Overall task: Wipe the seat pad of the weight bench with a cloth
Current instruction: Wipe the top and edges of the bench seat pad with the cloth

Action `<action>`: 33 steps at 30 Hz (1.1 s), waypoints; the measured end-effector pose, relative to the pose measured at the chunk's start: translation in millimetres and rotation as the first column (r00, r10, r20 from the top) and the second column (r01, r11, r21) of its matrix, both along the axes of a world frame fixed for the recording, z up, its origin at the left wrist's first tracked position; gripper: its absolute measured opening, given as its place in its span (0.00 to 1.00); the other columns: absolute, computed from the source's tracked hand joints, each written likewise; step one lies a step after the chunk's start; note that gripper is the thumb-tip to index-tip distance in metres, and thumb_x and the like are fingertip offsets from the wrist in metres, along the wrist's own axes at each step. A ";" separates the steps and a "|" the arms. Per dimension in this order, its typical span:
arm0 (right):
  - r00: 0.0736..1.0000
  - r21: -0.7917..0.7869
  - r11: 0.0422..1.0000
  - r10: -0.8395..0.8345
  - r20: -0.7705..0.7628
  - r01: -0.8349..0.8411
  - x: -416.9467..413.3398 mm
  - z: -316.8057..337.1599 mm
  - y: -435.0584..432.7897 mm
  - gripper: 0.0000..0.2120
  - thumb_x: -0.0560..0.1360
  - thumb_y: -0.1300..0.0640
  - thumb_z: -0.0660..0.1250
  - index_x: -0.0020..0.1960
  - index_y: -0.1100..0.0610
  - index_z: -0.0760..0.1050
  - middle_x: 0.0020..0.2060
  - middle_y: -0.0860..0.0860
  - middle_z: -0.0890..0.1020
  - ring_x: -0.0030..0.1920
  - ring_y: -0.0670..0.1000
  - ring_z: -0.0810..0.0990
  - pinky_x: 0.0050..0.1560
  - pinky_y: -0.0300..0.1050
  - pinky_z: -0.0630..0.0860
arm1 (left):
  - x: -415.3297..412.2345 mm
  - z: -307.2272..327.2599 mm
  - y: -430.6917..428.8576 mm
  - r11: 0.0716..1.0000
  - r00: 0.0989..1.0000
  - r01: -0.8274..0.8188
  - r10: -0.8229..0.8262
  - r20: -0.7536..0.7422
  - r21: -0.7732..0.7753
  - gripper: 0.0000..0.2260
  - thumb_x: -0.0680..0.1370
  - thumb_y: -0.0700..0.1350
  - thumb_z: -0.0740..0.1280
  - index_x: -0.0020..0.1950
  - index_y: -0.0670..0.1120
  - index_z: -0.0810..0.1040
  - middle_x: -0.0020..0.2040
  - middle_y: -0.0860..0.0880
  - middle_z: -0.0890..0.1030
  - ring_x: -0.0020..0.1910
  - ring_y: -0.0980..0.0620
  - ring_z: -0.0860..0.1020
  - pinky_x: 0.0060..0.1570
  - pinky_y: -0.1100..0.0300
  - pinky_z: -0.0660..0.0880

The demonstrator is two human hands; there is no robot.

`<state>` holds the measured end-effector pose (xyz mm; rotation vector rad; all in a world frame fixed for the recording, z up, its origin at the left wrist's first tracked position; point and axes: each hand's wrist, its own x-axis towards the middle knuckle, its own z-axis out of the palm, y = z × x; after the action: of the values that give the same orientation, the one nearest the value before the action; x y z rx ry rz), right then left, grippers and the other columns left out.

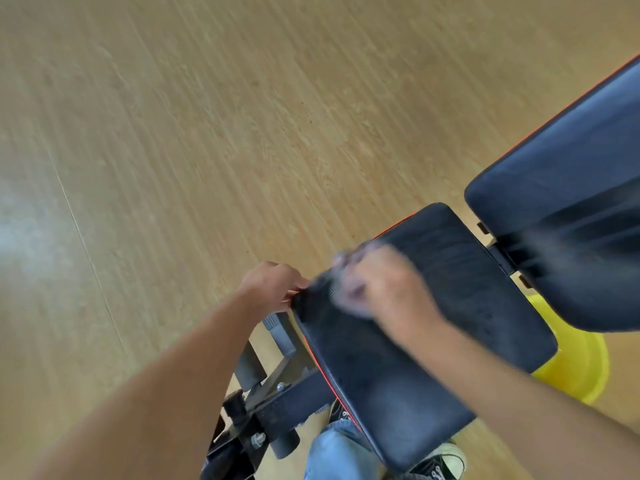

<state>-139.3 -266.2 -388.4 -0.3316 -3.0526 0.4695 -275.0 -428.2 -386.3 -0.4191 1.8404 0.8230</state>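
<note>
The black seat pad with red piping lies at lower centre right. My left hand grips the pad's front left corner, fingers curled around the edge. Pressed flat on the pad's left part, my right hand is blurred by motion. A pale greyish cloth shows as a smear under and ahead of its fingers, held against the pad surface.
The black back pad rises at the right, separated from the seat by a gap. Grey metal frame parts and foam rollers sit at lower left. A yellow bucket stands behind the seat. My jeans and sneakers are below. Wooden floor surrounds everything.
</note>
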 end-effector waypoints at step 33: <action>0.892 -0.280 0.847 -0.424 0.158 0.452 150.8 2.5 -25.4 0.04 0.78 0.61 0.63 0.49 0.57 0.77 0.40 0.48 0.74 0.42 0.48 0.70 0.41 0.35 0.68 | 19.9 5.8 10.4 0.869 0.803 0.471 -0.493 -0.334 -0.150 0.07 0.67 0.43 0.82 0.41 0.45 0.87 0.37 0.45 0.88 0.45 0.41 0.86 0.56 0.42 0.81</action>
<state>11.5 -291.5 -385.9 -1.0623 -2.8316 0.9173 -255.1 -417.8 -380.5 0.1919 2.1868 0.5082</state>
